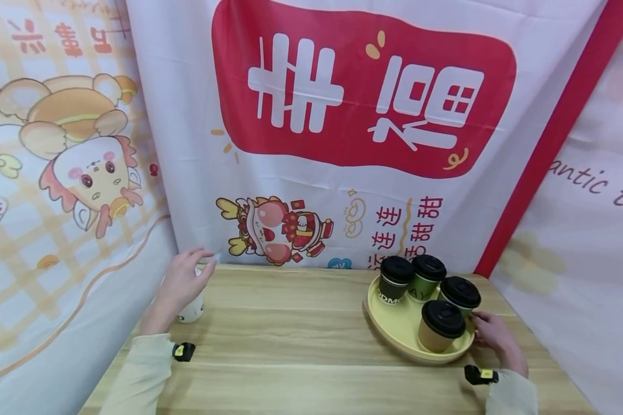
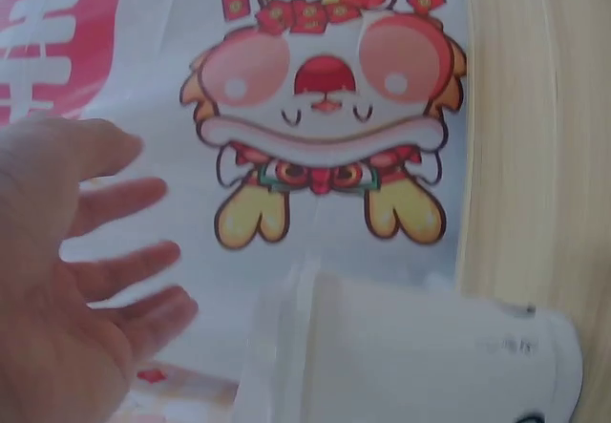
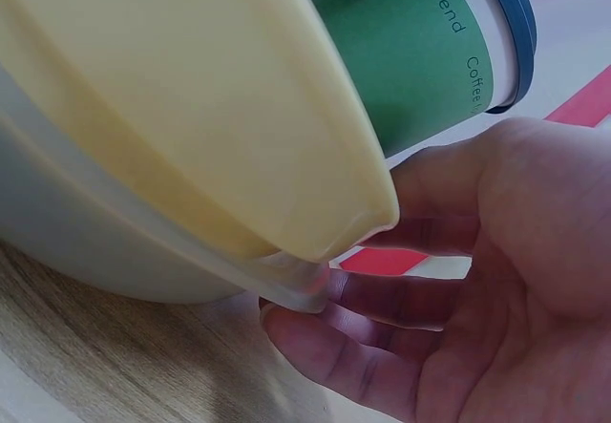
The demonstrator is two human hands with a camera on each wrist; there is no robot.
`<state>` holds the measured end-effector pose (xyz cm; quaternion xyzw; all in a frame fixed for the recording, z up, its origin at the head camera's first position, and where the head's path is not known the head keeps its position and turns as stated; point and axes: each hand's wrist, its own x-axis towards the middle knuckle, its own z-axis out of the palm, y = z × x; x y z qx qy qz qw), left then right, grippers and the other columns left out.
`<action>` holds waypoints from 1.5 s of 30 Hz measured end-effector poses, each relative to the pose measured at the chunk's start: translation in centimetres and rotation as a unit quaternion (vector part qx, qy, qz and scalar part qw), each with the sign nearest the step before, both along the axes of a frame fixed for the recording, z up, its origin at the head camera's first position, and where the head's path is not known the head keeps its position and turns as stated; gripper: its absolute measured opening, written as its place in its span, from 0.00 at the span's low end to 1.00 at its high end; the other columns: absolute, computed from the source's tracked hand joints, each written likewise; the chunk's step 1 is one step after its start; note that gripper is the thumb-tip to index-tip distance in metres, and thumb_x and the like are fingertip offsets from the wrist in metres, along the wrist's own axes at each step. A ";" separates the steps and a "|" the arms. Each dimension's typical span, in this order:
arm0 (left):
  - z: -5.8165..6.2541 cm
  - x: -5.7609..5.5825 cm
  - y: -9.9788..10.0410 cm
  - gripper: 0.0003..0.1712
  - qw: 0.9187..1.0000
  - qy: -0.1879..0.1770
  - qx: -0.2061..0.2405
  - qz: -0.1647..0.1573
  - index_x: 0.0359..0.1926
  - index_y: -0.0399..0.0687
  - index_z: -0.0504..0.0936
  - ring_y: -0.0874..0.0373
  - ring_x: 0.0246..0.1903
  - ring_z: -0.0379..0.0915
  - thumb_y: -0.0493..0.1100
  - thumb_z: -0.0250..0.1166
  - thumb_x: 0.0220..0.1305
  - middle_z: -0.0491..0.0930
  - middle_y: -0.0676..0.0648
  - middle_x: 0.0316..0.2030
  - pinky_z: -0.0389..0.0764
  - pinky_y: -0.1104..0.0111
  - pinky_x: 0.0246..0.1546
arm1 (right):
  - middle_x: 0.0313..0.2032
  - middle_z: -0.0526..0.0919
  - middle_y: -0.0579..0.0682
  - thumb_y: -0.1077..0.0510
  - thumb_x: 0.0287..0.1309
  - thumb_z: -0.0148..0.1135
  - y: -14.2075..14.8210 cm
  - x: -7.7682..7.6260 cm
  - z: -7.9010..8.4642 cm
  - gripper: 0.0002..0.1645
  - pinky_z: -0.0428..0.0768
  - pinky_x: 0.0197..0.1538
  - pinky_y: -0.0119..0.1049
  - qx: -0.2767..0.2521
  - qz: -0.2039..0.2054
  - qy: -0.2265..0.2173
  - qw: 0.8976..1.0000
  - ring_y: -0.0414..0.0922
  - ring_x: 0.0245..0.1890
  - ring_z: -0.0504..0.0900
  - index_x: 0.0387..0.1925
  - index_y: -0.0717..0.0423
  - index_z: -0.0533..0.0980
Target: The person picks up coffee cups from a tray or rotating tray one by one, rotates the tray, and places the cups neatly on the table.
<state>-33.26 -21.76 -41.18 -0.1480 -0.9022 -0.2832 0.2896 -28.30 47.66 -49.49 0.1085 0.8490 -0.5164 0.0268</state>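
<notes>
My left hand (image 1: 187,279) is raised beside a white paper cup (image 1: 193,308) at the table's left, partly hiding it. In the left wrist view its fingers are spread, holding nothing, apart from the cup. My right hand (image 1: 494,335) grips the right rim of a round yellow tray (image 1: 394,329). The right wrist view shows its fingers curled at the tray's edge, one below a paler lower rim. On the tray stand a dark cup (image 1: 390,288), a green cup (image 1: 421,288), a brown cup (image 1: 432,339) and another green cup (image 3: 401,55), all with dark lids.
The wooden table (image 1: 280,328) meets a hanging white cloth (image 1: 187,173) with a red printed panel (image 1: 358,86) at its back edge. Printed cloths also hang along the left and right sides. The tray stands near the back right.
</notes>
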 end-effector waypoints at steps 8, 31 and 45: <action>-0.4 -0.4 3.8 0.12 0.996 0.048 0.041 -0.057 0.46 0.43 0.80 0.46 0.48 0.73 0.41 0.60 0.62 0.79 0.41 0.47 0.73 0.51 0.49 | 0.36 0.76 0.56 0.58 0.68 0.38 0.1 0.0 0.0 0.30 0.82 0.35 0.41 0.013 0.004 0.004 1.000 0.42 0.28 0.79 0.62 0.78 0.52; -3.5 -1.8 14.2 0.17 0.961 -0.133 0.207 -0.126 0.54 0.51 0.73 0.55 0.47 0.76 0.46 0.58 0.64 0.79 0.45 0.47 0.78 0.62 0.49 | 0.38 0.74 0.59 0.58 0.68 0.37 0.0 0.2 0.0 0.31 0.82 0.35 0.40 0.018 0.006 -0.004 1.000 0.42 0.29 0.77 0.63 0.78 0.51; -6.0 -1.9 20.6 0.18 0.935 -0.195 0.249 -0.159 0.54 0.48 0.74 0.53 0.45 0.78 0.45 0.59 0.63 0.79 0.45 0.46 0.79 0.63 0.47 | 0.42 0.74 0.65 0.59 0.67 0.38 0.0 0.3 0.0 0.31 0.83 0.36 0.42 0.005 0.009 0.001 1.000 0.43 0.29 0.80 0.63 0.79 0.50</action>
